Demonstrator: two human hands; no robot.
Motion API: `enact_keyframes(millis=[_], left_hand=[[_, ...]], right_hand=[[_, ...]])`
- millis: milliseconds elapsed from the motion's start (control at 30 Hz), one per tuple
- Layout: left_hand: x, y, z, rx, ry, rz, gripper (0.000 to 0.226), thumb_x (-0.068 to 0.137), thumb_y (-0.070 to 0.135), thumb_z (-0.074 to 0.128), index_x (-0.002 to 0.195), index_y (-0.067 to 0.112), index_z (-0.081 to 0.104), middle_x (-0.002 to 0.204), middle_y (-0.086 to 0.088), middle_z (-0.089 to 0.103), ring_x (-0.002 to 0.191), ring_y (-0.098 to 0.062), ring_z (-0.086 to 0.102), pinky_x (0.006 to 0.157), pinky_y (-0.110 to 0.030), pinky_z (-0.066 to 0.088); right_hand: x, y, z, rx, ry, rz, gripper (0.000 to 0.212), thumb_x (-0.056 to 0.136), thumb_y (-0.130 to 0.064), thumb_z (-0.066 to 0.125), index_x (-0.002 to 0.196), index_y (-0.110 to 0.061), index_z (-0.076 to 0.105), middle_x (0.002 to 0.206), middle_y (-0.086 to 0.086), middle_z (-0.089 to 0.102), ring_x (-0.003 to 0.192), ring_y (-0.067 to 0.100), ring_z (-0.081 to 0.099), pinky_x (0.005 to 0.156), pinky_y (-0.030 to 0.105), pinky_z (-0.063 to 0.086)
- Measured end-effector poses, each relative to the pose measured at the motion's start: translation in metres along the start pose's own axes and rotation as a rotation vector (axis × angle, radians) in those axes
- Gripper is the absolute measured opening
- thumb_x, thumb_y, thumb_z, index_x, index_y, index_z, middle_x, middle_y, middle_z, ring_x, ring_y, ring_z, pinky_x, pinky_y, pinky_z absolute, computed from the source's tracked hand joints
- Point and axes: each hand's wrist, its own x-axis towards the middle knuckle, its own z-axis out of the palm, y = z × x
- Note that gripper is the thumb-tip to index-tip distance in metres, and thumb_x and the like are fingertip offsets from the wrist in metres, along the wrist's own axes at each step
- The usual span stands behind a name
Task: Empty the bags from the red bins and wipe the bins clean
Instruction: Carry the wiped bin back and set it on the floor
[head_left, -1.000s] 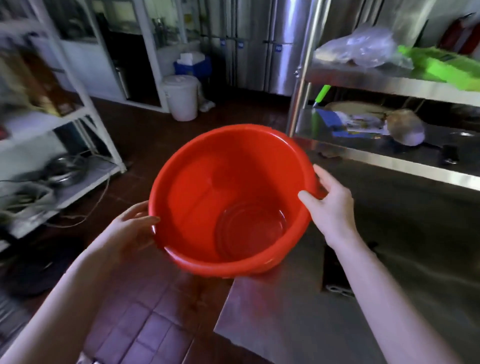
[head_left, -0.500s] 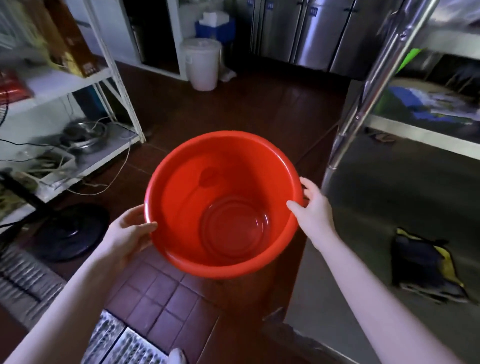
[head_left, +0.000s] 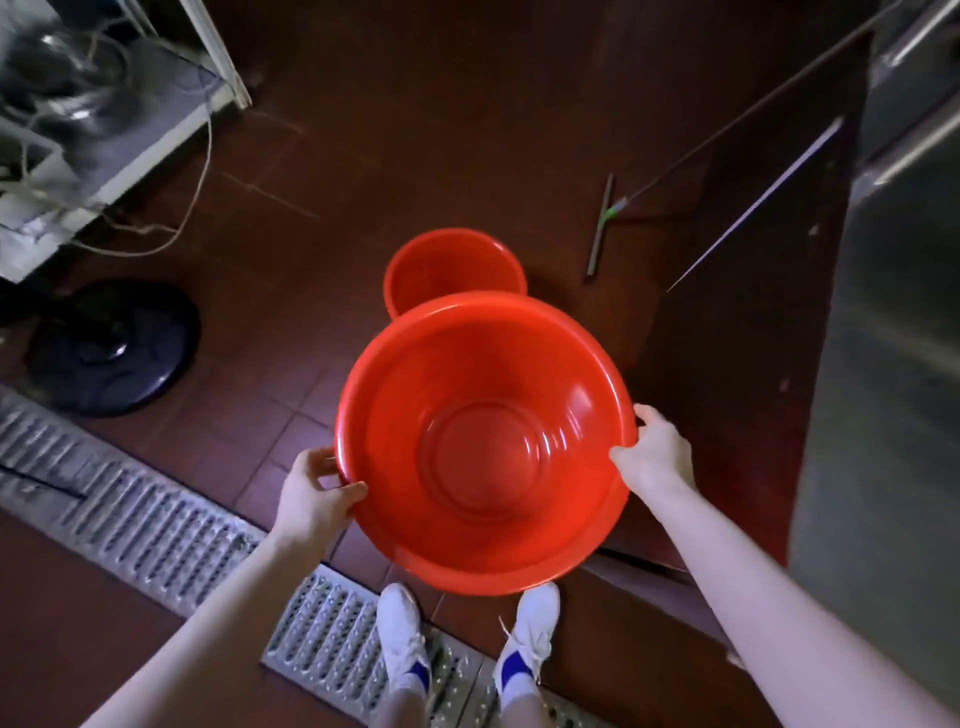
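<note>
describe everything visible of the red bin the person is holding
The held red bin is a round, glossy tub, plastic by its look, with a rolled rim and a ridged circular base. It is empty, no bag inside, mouth facing up. The left hand and right hand grip its rim on opposite sides, above the tiled floor, partly hiding a second red bin.

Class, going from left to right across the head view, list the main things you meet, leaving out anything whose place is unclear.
In order: black round base → left hand → held red bin → right hand → steel cabinet.
</note>
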Motion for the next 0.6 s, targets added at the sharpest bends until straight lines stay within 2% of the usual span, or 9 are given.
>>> enact_keyframes(millis=[100,167,267,400,600], left_hand=[[0.040,-0.058,0.031,0.037,0.046,-0.074,0.045,0.077,-0.016,0.065,0.114,0.007,0.052,0.110,-0.015,0.060,0.073,-0.030,0.062,0.062,-0.040,0.056],[0.068,-0.097,0.051,0.070,0.051,-0.104,0.047,0.077,-0.016,0.065,0.116,0.005,0.052,0.109,-0.016,0.061,0.074,-0.031,0.062,0.056,-0.036,0.054],[0.109,-0.151,0.078,0.112,0.080,-0.133,0.048,0.075,-0.014,0.068,0.117,0.004,0.053,0.109,-0.017,0.061,0.088,-0.040,0.064,0.065,-0.040,0.056],[0.162,-0.203,0.107,0.165,0.085,-0.143,0.049,0.075,-0.010,0.071,0.118,0.006,0.053,0.109,-0.015,0.061,0.092,-0.041,0.065,0.080,-0.056,0.055],[0.223,-0.245,0.135,0.275,0.088,-0.135,0.048,0.072,-0.002,0.073,0.108,0.020,0.051,0.097,-0.002,0.062,0.090,-0.036,0.066,0.079,-0.054,0.057]], right_hand=[[0.043,0.028,0.060,-0.050,-0.030,0.024,0.056,0.083,-0.007,0.060,0.135,-0.025,0.050,0.113,0.007,0.068,0.101,0.030,0.064,0.081,0.031,0.050],[0.071,0.048,0.099,-0.074,-0.047,0.039,0.054,0.085,-0.007,0.058,0.135,-0.027,0.050,0.113,0.007,0.068,0.102,0.030,0.064,0.080,0.031,0.050],[0.111,0.078,0.153,-0.105,-0.077,0.048,0.050,0.086,-0.005,0.057,0.132,-0.026,0.053,0.112,0.008,0.068,0.100,0.031,0.065,0.083,0.035,0.054],[0.159,0.106,0.212,-0.137,-0.098,0.021,0.046,0.088,-0.005,0.057,0.130,-0.023,0.054,0.114,0.009,0.067,0.102,0.033,0.065,0.088,0.042,0.056],[0.215,0.131,0.265,-0.127,-0.127,-0.015,0.055,0.090,-0.005,0.058,0.140,-0.024,0.046,0.125,0.010,0.063,0.113,0.031,0.061,0.098,0.043,0.051]])
